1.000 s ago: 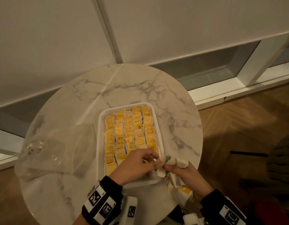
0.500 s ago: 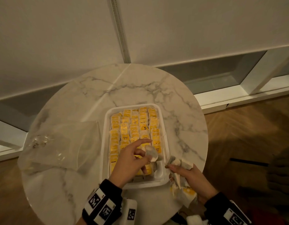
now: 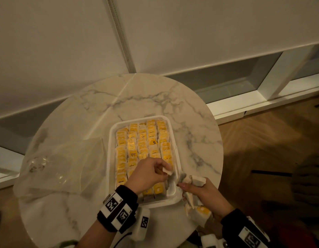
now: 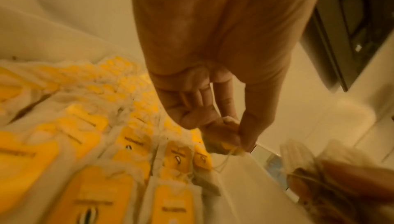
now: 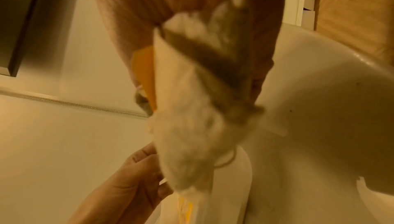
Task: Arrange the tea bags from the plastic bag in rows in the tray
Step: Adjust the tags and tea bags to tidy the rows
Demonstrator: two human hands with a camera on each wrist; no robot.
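A white tray (image 3: 112, 140) on the round marble table holds several rows of yellow-tagged tea bags (image 3: 142, 140). My left hand (image 3: 148, 173) hovers over the tray's near right part and pinches one tea bag (image 3: 167, 171) between thumb and fingers; in the left wrist view that tea bag (image 4: 224, 136) hangs from the fingertips above the rows. My right hand (image 3: 199, 191) sits just right of the tray's near corner and grips a bunch of tea bags (image 3: 194, 181), seen close up as a bunch of tea bags (image 5: 192, 126) in the right wrist view. The clear plastic bag (image 3: 62, 167) lies flat, left of the tray.
The marble table (image 3: 146, 97) has bare surface behind and to the right of the tray. A window sill and white blind stand behind it. Wooden floor (image 3: 262, 140) lies to the right. The table's near edge is close under both wrists.
My left hand took one tea bag from the bunch in my right hand and carried it left over the tray's near right rows. The right hand stayed beside the tray.
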